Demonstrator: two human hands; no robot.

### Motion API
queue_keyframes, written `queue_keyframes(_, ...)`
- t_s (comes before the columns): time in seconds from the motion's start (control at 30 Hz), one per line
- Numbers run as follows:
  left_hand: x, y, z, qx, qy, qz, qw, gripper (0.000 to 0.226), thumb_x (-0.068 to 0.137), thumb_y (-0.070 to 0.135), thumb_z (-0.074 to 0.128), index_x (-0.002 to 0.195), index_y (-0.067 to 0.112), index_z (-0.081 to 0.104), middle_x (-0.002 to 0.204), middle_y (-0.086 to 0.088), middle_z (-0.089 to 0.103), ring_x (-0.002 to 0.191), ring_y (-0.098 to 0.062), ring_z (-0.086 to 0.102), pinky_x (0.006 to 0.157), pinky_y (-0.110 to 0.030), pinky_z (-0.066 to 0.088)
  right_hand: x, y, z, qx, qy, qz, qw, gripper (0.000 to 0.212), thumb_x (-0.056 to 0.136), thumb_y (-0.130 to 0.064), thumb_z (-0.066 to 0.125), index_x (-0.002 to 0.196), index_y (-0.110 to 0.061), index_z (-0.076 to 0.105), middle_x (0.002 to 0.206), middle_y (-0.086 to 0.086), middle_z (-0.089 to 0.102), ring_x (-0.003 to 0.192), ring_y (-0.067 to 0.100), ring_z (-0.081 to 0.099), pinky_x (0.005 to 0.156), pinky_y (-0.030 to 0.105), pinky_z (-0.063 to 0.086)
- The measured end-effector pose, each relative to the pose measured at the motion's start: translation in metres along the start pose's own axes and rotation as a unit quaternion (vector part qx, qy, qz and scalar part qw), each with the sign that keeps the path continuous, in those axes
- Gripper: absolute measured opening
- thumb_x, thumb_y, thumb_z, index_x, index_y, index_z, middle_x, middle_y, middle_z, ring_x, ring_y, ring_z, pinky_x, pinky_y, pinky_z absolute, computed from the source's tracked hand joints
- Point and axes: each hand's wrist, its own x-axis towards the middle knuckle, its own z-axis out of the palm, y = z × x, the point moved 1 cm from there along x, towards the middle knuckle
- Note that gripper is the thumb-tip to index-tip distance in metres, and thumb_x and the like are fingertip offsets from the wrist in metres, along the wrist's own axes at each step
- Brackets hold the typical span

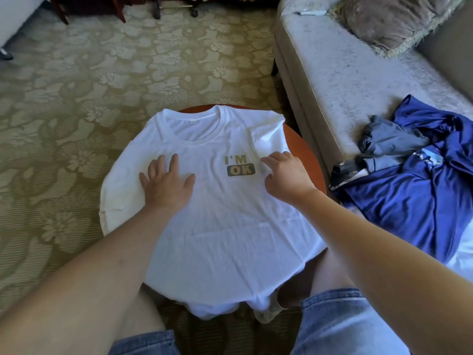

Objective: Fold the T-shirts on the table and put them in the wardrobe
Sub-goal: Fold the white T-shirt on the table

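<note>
- The white T-shirt (217, 226) lies print-up on the round table (304, 149), spread under both palms; its hem hangs off the near edge.
- The left hand (166, 185) presses flat, fingers straight and splayed; the right hand (284, 175) rests with fingers bent onto the cloth; whether they pinch it I cannot tell.
- Just beyond the right fingertips one sleeve (266, 139) is already turned inward; the sleeve outside the left fingers hangs unfolded; folding looks barely begun.
- Count: one shirt on the table; one blue T-shirt (409, 201) and one grey garment (389, 139) heaped on the sofa (332, 73), well right of the right hand, unfolded.
- No wardrobe in view; storing remains entirely.
</note>
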Motion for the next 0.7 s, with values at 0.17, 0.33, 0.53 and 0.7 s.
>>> queue_keyframes(0.17, 0.003, -0.01, 0.009, -0.008, -0.013, -0.011, 1.0, 0.07, 0.097, 0.061, 0.023, 0.155, 0.025, 0.009, 0.163, -0.006, 0.0, 0.149, -0.028, -0.001, 0.119, -0.055, 0.0, 0.034, -0.015, -0.002, 0.034, 0.026, 0.086, 0.995, 0.033, 0.095, -0.018, 0.048, 0.12, -0.002, 0.063, 0.121, 0.017, 0.056, 0.107, 0.037, 0.053, 0.088, 0.043, 0.046)
queue_keyframes(0.33, 0.001, -0.013, 0.012, -0.026, 0.019, -0.006, 0.999, 0.069, 0.096, 0.061, 0.024, 0.154, 0.025, 0.015, 0.162, -0.008, 0.004, 0.149, -0.028, 0.001, 0.118, -0.057, 0.0, 0.082, -0.029, 0.0, 0.021, -0.034, 0.105, 0.994, 0.046, 0.095, -0.005, 0.042, 0.141, -0.006, 0.043, 0.147, 0.012, 0.036, 0.123, 0.037, 0.048, 0.089, 0.041, 0.048)
queue_keyframes(0.53, 0.002, -0.012, 0.015, -0.025, 0.022, 0.001, 0.999, 0.069, 0.095, 0.062, 0.022, 0.153, 0.027, 0.017, 0.162, -0.007, 0.005, 0.149, -0.028, 0.002, 0.118, -0.056, 0.001, 0.11, -0.019, 0.001, -0.066, -0.072, 0.126, 0.987, 0.04, 0.095, -0.006, 0.042, 0.134, -0.006, 0.05, 0.125, 0.016, 0.049, 0.105, 0.036, 0.057, 0.08, 0.038, 0.047)
queue_keyframes(0.7, 0.001, -0.013, 0.014, -0.03, 0.025, 0.001, 0.999, 0.069, 0.095, 0.062, 0.022, 0.154, 0.026, 0.017, 0.162, -0.007, 0.005, 0.149, -0.027, 0.001, 0.118, -0.056, 0.0, 0.109, -0.031, -0.008, -0.018, -0.013, 0.105, 0.994, 0.028, 0.083, -0.002, 0.044, 0.1, -0.003, 0.066, 0.107, 0.012, 0.051, 0.085, 0.029, 0.052, 0.067, 0.031, 0.041)
